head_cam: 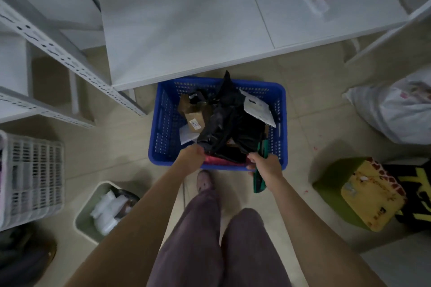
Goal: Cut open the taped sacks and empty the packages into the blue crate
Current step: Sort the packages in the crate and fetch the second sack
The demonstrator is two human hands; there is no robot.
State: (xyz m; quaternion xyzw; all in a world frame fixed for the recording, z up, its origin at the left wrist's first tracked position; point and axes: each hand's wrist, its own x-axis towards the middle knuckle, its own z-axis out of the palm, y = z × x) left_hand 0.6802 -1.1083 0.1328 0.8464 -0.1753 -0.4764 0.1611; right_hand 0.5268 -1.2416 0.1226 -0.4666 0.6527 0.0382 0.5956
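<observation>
Black sack (224, 123): upended over blue crate (163, 123), packages (194, 119) inside; left hand (191, 155) pinched on its edge, right hand (263, 165) clamping sack plus green cutter (258, 184). Step: emptying. Next, likely: shake out, lift clear

Hidden and unclear parts
The black sack (229, 121) covered most packages in the blue crate (163, 123); the brown box's label (194, 123) was unreadable
</observation>
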